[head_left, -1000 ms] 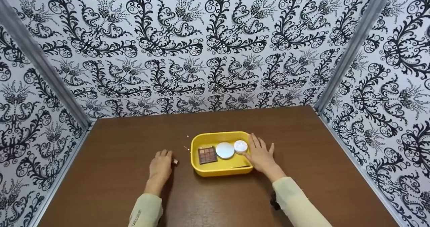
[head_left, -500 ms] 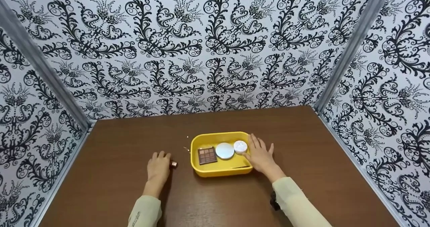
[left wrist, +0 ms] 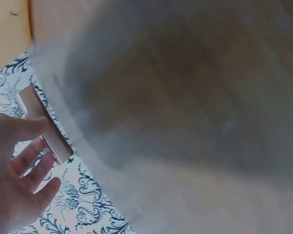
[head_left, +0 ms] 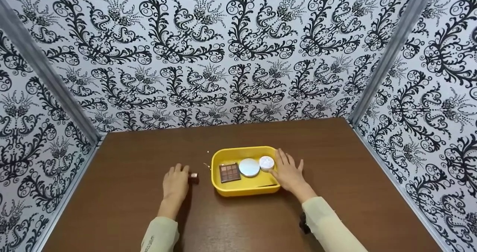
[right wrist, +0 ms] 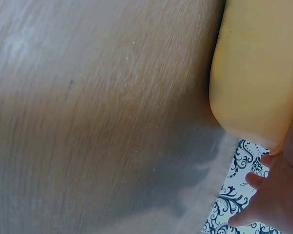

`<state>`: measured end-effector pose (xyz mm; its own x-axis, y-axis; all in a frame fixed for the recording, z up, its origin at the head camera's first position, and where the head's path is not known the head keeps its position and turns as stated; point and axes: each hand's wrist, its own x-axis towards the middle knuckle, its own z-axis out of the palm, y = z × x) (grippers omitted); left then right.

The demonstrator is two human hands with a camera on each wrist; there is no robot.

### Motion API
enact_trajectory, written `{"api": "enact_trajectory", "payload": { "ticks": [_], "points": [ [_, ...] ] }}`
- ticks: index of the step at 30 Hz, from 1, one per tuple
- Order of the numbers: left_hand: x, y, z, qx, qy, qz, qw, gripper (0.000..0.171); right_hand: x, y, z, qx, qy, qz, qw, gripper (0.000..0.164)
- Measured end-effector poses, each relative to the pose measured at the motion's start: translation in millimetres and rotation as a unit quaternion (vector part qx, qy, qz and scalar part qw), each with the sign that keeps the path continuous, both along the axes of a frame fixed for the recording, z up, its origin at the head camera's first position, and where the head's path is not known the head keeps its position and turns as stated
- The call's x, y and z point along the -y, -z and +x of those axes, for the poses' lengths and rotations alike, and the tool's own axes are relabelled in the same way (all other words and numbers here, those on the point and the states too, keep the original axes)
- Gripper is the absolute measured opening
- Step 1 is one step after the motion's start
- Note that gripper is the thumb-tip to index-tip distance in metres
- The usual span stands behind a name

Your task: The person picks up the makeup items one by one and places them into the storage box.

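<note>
My left hand (head_left: 176,183) is left of the yellow tray (head_left: 246,191), low over the brown table. Between its thumb and fingers it pinches a slim rose-gold lipstick tube (left wrist: 46,124); in the head view only the tube's end pokes out. My right hand (head_left: 290,173) rests on the tray's right rim, fingers fairly straight and spread, thumb reaching over the edge. Inside the tray lie an eyeshadow palette (head_left: 230,172), a round silvery compact (head_left: 249,167), a smaller white round jar (head_left: 267,163) and a thin dark stick (head_left: 267,185) by the front wall.
The tray stands near the middle of the brown wooden table (head_left: 130,151). Tiny light specks (head_left: 207,165) show just left of it. Patterned black-and-white walls (head_left: 238,58) enclose the back and sides.
My left hand has shifted slightly left, and the lipstick tube has turned a little in its fingers. The right hand and the tray stay where they were.
</note>
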<state>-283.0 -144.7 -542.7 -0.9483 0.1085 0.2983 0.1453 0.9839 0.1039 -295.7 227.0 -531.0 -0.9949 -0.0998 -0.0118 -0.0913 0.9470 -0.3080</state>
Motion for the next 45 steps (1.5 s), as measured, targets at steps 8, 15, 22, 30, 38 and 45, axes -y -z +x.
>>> {"api": "enact_trajectory", "payload": {
  "ticks": [8,15,22,30,38,45],
  "points": [
    [-7,-15.4,-0.7,-0.031,0.004,0.015,0.9994,0.029,0,-0.9,3.0,-0.006,-0.002,-0.001,1.000,0.076],
    [-22,-38.5,-0.7,-0.059,0.021,0.033,0.9975,0.041,1,-1.8,2.0,-0.006,-0.001,-0.002,1.000,0.077],
    [-45,-55.8,-0.4,-0.092,0.051,0.057,0.9929,0.041,0,-3.5,1.3,-0.004,0.001,0.003,1.000,0.077],
    [-79,-62.7,4.1,-0.096,0.090,0.068,0.9889,0.023,0,-0.7,0.6,-0.003,-0.002,-0.003,1.000,0.079],
    [-111,-56.1,2.4,-0.039,0.110,0.056,0.9916,0.021,-2,-0.5,0.6,-0.003,-0.006,-0.008,1.000,0.080],
    [-128,-43.0,0.3,0.021,0.144,0.060,0.9875,0.020,-2,-1.1,1.5,-0.005,-0.005,-0.006,1.000,0.079]
  ]
}}
